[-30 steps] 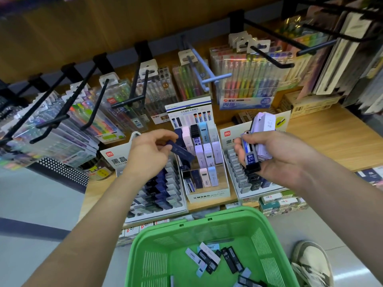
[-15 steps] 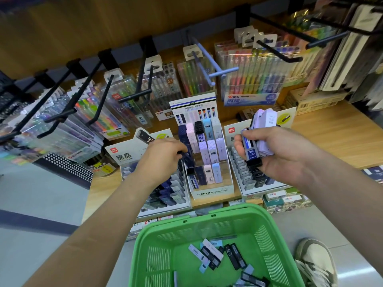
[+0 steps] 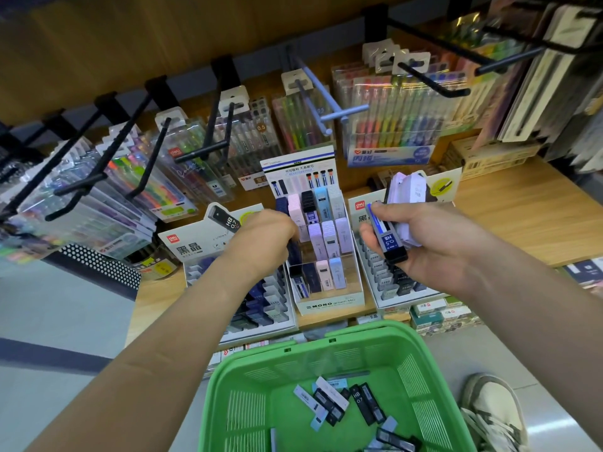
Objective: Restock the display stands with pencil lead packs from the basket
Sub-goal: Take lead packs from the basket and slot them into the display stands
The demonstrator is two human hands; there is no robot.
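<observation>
Three display stands are sitting side by side on the wooden table (image 3: 522,216): a left stand (image 3: 195,243) with grey and dark blue slots, a middle stand (image 3: 326,305) whose packs are standing upright in three stepped rows, and a right stand (image 3: 381,278) partly hidden by a hand. Two hands are working over them. The left hand (image 3: 261,236) is hovering at the middle stand's left column with its fingers curled downward and out of sight, so I cannot tell whether its grip is grasping anything. The right hand (image 3: 421,246) is grasping a bundle of lead packs (image 3: 404,203) above the right stand. One blue pack (image 3: 388,236) marked HB 0.5 is lying at the front of the bundle, its long axis slanting from upper left to lower right with the black cap pointing toward the person. Several lilac ones behind it are pointing up and away, too closely stacked to count. One green basket (image 3: 241,380) is sitting below the stands, holding roughly a dozen loose packs (image 3: 332,402) that are lying flat and pointing in mixed directions, some overlapping and some cut off by the frame edge.
</observation>
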